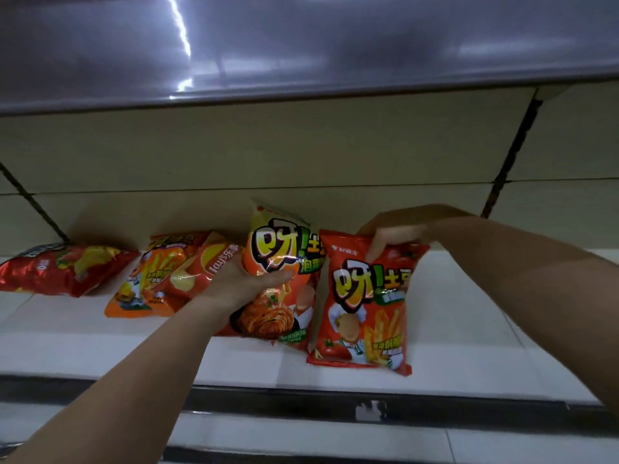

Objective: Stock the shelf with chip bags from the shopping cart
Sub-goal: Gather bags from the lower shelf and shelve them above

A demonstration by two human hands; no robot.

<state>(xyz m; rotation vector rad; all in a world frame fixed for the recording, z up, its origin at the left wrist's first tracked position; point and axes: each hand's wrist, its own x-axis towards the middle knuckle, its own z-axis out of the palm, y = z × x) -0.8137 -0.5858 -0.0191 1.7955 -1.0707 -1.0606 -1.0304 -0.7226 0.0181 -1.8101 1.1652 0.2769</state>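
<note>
On the white shelf board (469, 329), between the person's two bare hands, stand two glossy foil chip bags side by side, touching along their edges. The left hand (244, 283) cups the orange-and-yellow bag printed with a kimchi picture (284, 279) from its left side, fingers curled around the bag's middle and the thumb laid across its front, holding it upright against the beige back panel (301, 149). The right hand (388, 239) pinches the top edge of the red bag printed with fries and a tomato (361, 306), thumb on the front and the other fingers hidden behind; its bottom seam rests on the board just right of the kimchi bag. Left of the left hand, an orange bag with a fries picture (147, 279) and a red Lay's bag (201, 269) lean together, overlapping. Farther left, well apart, a dark red bag (63, 266) lies flat on its side. Above both hands runs a grey metal upper shelf (301, 45).
</note>
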